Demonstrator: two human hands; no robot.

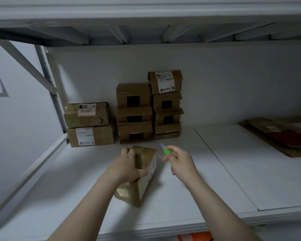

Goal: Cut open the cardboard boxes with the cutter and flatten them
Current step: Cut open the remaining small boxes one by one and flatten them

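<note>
A taped brown cardboard box [142, 178] with a white label on its right side lies on the white shelf [215, 180] in front of me. My left hand [127, 164] grips its top from the left, thumb on the near side. My right hand [180, 160] holds a green cutter [165, 149] just right of the box, its blade out and pointing up and away, clear of the cardboard.
Several closed boxes [149, 110] are stacked against the back wall, with two larger ones [89, 124] to their left. Flattened cardboard [281, 134] lies at the far right. A shelf frame post [49, 87] stands at the left, another shelf overhead.
</note>
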